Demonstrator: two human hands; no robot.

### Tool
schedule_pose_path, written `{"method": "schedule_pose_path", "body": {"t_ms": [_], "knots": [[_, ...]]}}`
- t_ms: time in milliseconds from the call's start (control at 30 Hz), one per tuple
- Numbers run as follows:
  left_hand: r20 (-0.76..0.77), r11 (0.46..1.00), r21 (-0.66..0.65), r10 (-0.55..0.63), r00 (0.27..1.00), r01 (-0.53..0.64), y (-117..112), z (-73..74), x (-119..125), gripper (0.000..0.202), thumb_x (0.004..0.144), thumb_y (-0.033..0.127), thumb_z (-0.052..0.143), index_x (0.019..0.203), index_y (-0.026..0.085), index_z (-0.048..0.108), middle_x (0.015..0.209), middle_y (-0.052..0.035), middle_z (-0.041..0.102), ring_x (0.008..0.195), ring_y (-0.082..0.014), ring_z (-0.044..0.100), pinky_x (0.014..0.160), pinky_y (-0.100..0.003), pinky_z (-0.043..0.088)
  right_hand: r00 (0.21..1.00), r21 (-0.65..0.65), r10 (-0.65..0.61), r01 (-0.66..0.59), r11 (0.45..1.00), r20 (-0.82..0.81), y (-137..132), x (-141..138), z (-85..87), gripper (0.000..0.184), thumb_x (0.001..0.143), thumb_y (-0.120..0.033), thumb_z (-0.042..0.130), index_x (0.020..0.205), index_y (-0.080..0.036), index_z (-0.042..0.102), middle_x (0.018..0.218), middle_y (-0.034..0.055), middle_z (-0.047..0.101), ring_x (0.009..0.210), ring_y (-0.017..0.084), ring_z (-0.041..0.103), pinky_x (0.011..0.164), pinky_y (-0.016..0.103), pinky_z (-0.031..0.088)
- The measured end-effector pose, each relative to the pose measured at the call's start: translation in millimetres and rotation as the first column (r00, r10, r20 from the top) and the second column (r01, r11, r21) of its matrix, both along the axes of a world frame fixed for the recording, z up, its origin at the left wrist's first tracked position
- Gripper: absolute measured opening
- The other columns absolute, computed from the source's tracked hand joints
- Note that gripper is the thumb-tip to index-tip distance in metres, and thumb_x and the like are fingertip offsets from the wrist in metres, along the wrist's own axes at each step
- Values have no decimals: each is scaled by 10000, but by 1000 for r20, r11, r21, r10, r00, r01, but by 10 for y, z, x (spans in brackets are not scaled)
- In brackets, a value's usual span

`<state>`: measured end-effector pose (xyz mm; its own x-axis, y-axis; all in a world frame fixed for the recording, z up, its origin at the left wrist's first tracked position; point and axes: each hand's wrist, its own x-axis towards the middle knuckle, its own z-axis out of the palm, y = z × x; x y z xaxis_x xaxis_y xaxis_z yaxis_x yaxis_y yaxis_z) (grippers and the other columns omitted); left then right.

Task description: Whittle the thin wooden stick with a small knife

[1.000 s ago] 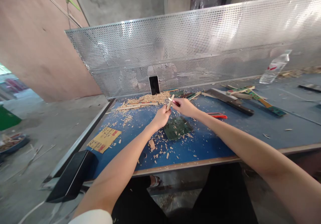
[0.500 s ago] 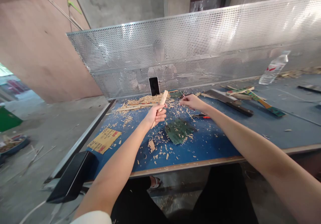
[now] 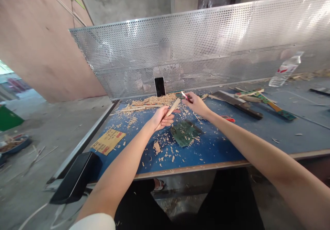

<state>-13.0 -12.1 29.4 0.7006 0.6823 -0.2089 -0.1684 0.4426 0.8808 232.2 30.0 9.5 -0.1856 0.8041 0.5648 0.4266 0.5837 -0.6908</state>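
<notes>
White sleeve (image 3: 94, 222), black trousers (image 3: 232, 199), apparently a sandal (image 3: 161, 184).

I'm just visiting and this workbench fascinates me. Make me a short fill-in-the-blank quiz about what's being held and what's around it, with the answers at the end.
1. The person's ____ holds the pale wooden strip.
2. The right hand grips a small ____ with a pale blade.
3. The smartphone stands behind a heap of wood ____.
4. A clear plastic ____ stands near the perforated metal panel.

Answers: left hand; knife; shavings; bottle.
</notes>
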Motion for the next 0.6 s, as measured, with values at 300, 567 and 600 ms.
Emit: {"method": "schedule_pose_path", "body": {"t_ms": [300,567,600], "knots": [[-26,999,20,-33,999,34,-30,69,-42,403,1015,348,383,1181,106,659,536,78,292,398,-82,107,325,-185,168,983,-168,156,-170,971,-97,-93,-59,-6,552,897,-644,697,1216,-198,631,666,-66,460,547,124,369,510,296,285],[-7,988,-53,-145,989,144,-17,26,-76,432,1019,386,412,1253,118,658,560,66,321,397,-74,129,319,-174,159,940,-282,225,-295,913,-255,-40,-55,-63,547,835,-718,764,1029,-226,622,524,-122,341,435,91,285,419,268,233],[29,988,-74,-131,991,132,-20,39,-86,440,1018,386,415,1254,106,659,564,55,342,399,-73,158,323,-174,186,936,-288,221,-299,910,-275,-27,-45,-72,547,826,-723,773,998,-231,610,525,-123,340,434,88,283,417,265,232]]}}
